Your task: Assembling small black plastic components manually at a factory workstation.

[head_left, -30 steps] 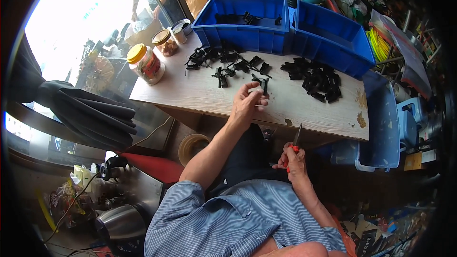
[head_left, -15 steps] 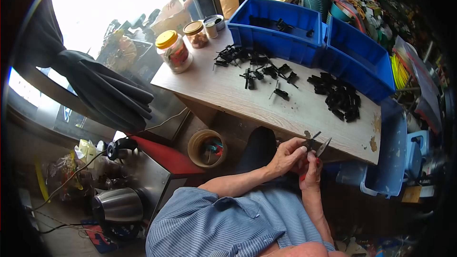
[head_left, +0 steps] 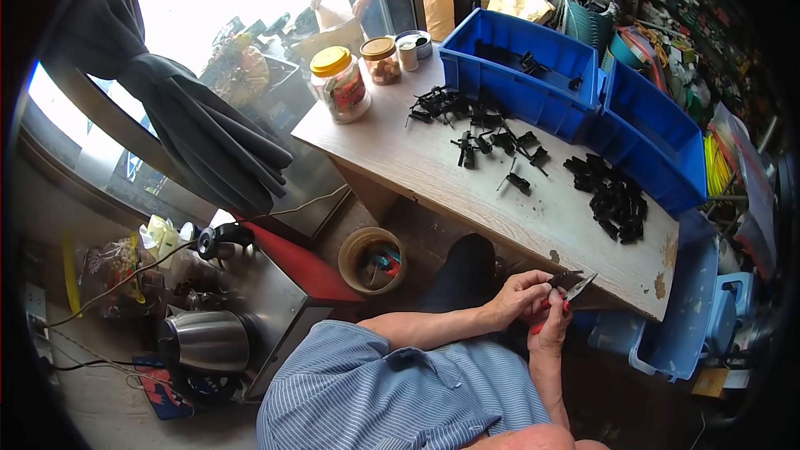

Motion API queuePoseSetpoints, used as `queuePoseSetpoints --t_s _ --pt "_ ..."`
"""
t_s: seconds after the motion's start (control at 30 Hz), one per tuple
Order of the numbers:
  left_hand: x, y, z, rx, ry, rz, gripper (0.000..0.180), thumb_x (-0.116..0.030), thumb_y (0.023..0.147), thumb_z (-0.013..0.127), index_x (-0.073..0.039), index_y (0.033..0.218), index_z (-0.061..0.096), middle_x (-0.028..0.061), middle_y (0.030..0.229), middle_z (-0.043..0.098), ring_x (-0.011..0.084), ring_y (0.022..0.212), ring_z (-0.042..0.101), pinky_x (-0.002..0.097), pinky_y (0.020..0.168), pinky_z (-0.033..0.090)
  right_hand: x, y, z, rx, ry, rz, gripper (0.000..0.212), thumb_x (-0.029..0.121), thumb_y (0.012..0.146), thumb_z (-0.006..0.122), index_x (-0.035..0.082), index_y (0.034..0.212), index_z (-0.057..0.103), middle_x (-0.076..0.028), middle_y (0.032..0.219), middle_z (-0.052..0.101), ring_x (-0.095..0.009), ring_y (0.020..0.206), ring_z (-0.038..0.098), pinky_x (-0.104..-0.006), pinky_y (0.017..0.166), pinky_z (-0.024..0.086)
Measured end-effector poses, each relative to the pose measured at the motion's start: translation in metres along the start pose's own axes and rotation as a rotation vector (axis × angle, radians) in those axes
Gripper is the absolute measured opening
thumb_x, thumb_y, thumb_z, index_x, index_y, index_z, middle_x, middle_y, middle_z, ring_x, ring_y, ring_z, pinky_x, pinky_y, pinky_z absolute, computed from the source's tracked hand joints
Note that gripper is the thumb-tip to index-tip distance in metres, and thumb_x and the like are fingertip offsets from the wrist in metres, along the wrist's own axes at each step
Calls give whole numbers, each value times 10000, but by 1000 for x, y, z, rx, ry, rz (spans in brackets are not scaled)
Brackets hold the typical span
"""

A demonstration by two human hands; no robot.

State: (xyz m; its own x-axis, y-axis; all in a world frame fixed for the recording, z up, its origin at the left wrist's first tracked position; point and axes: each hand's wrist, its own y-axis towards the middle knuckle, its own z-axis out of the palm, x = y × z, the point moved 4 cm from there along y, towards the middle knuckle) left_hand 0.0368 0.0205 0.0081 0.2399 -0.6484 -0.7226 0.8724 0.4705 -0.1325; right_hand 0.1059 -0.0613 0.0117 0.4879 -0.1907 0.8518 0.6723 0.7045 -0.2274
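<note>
Both of my hands are close together just off the front edge of the table (head_left: 375, 150). My left hand (head_left: 515, 298) pinches a small black plastic part (head_left: 568, 273) between its fingers. My right hand (head_left: 550, 332) is closed around the red handles of a tool that looks like long-nose pliers (head_left: 580, 287). Their pointed metal jaws reach past the fingers, right beside the black part. Whether the jaws touch it, I cannot tell. A pile of black parts (head_left: 612, 204) lies at the table's right, and looser black assemblies with thin pins (head_left: 504, 143) are scattered farther back.
Two blue bins (head_left: 525, 104) (head_left: 654, 154) stand along the back. Jars (head_left: 340, 92) are at the far left corner. On the floor are a bucket (head_left: 343, 260) and a pale blue crate (head_left: 687, 342). A kettle (head_left: 208, 342) stands lower left; someone is beyond the glass.
The whole view has shifted, with the table now lower and farther right. My hands stay together, and the pliers' jaws now tilt more to the right beside the black part.
</note>
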Motion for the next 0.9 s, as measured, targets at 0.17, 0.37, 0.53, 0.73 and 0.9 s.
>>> queuePoseSetpoints --t_s 0.17,0.37,0.53,0.73,0.9 --pt "4 3 -2 -23 28 27 253 -149 966 553 9 1149 627 -27 763 606 6 604 478 146 551 384 -4 3 -5 -28 16 -23 169 235 911 609 80 974 583 24 750 494 -88 661 487 -241 584 396" --pt "3 4 -4 25 -25 -29 285 -173 964 551 27 1156 618 -27 756 596 12 612 484 148 563 397 -5 3 -4 -23 13 -63 177 221 899 606 72 979 556 8 699 473 -102 631 478 -244 580 399" --pt "-12 3 -3 -20 -73 0 370 -252 980 565 14 1238 579 32 897 662 34 632 531 162 561 429 0 -2 -2 -77 -8 -29 171 194 897 585 65 985 515 -12 688 484 -121 601 485 -257 573 419" --pt "-23 17 -9 7 302 39 369 -207 981 564 9 1279 548 56 1020 656 65 716 604 206 569 500 6 -5 2 -92 -51 -2 185 165 891 554 56 1028 492 -70 788 567 -178 657 600 -345 564 565" --pt "-21 10 -13 -24 507 21 344 -134 985 489 10 1295 525 38 878 622 78 717 573 232 624 504 -3 -1 -11 -100 -2 14 194 98 861 586 43 1018 486 -98 851 571 -231 741 670 -420 604 629"
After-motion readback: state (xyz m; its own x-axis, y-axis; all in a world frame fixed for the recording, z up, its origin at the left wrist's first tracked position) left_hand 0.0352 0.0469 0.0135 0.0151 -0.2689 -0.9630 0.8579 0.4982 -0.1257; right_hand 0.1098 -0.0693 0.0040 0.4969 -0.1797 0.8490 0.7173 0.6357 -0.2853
